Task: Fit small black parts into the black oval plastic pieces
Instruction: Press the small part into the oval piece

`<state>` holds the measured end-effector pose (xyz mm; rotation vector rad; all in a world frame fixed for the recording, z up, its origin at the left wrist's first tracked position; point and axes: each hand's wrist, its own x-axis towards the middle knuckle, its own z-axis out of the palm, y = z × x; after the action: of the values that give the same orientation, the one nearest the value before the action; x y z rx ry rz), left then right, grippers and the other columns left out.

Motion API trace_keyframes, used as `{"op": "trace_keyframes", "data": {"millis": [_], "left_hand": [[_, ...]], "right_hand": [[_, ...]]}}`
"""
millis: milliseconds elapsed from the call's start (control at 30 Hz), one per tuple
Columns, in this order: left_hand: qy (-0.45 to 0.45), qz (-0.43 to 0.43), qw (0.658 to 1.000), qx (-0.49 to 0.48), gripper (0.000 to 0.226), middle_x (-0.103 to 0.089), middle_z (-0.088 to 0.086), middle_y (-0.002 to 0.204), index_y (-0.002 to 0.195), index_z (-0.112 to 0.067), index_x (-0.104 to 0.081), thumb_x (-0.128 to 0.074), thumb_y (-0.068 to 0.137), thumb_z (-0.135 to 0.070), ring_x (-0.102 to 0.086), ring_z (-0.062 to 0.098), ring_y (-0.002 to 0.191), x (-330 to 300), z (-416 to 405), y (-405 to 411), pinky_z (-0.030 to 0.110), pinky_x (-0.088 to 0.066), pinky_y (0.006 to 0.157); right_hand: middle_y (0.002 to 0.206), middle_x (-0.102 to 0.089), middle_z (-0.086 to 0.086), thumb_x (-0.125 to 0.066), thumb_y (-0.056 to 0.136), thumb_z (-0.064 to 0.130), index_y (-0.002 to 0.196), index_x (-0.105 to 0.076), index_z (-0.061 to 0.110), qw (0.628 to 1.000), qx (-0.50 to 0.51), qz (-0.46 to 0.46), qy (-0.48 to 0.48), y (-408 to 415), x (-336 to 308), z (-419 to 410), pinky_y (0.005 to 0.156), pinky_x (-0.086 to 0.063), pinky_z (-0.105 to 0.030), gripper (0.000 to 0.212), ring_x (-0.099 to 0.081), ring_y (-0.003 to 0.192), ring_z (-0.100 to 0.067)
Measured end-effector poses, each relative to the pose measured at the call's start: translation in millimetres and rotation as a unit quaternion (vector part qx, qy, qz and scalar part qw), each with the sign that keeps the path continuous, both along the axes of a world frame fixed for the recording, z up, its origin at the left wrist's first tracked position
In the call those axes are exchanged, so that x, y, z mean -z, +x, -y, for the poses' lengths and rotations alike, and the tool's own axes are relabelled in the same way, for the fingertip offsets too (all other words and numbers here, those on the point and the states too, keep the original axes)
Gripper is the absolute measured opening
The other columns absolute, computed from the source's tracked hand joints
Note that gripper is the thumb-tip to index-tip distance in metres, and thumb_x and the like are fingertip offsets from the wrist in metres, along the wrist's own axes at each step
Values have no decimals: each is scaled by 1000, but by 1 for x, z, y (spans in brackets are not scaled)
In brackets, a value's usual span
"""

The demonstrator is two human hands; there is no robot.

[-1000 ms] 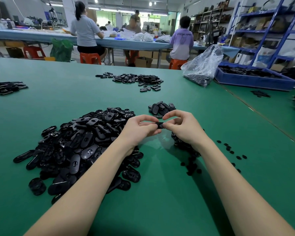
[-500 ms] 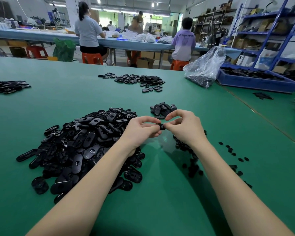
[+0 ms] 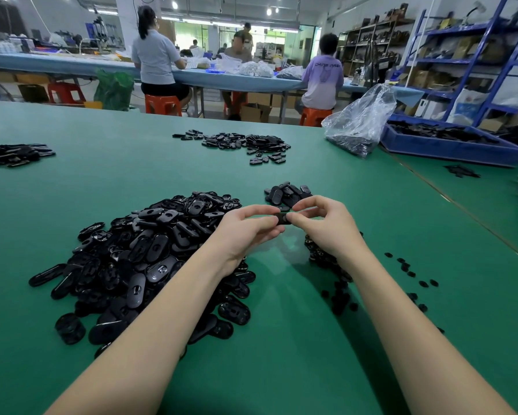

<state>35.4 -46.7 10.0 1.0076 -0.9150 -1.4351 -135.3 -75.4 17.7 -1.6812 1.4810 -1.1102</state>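
A black oval piece is held above the green table between both hands. My left hand grips its left end and my right hand pinches its right end; most of it is hidden by fingers. A large heap of black oval pieces lies under and left of my left forearm. Small black parts lie scattered under my right wrist, with a few more to the right. A small pile of oval pieces sits just beyond my hands.
Farther back lie another spread of black pieces and one at the left edge. A clear plastic bag and a blue tray stand at the back right. People sit at a far table.
Both hands stay together on the oval piece. The fingers have shifted slightly on it, and a little more of the piece shows between them.
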Motion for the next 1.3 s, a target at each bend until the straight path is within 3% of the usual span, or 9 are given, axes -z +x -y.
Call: {"op": "trace_keyframes", "data": {"millis": [167,333,567,733,900,1300], "left_hand": [[6,7,1000,8,15,-75,15,90,102,-3,-70,-62,94,6,-74,16,75,-2,-1,0,17,-58,70],[8,-2,1000,9,15,-76,12,84,101,-1,-70,-61,93,8,-74,16,73,-3,-1,0,17,-58,69],[7,46,999,-5,12,-74,10,82,95,-6,-69,-70,88,4,-72,17,71,-1,-1,-2,19,-59,73],[-5,95,995,-15,12,-70,7,75,91,-8,-67,-71,87,3,-66,13,65,0,-2,-5,17,-57,71],[-9,126,992,-14,14,-68,9,76,90,-9,-65,-68,89,5,-61,15,66,1,-3,-6,20,-55,72],[0,147,989,-16,13,-67,14,83,96,-5,-68,-71,87,3,-60,23,78,5,-2,-6,27,-51,80]], "right_hand": [[70,-71,14,-83,84,33,87,-77,27,991,-49,91,86,-5,2,-1,49,-39,-8,9,-55,54,-2],[75,-75,13,-83,83,38,89,-79,27,983,-67,112,128,-6,3,0,63,-39,-22,13,-58,53,1],[77,-75,13,-84,83,37,83,-78,26,990,-68,69,106,-7,2,-2,47,-39,-7,13,-56,52,1],[82,-78,9,-81,86,32,87,-76,23,990,-94,35,100,-7,-3,-3,53,-41,-7,11,-54,51,2],[73,-72,9,-79,85,22,89,-76,19,992,-86,2,94,-6,-3,-3,61,-44,-20,6,-54,54,-3],[57,-62,15,-80,81,24,80,-71,20,996,-66,-37,49,-2,5,0,50,-38,-15,10,-49,48,-1]]}}
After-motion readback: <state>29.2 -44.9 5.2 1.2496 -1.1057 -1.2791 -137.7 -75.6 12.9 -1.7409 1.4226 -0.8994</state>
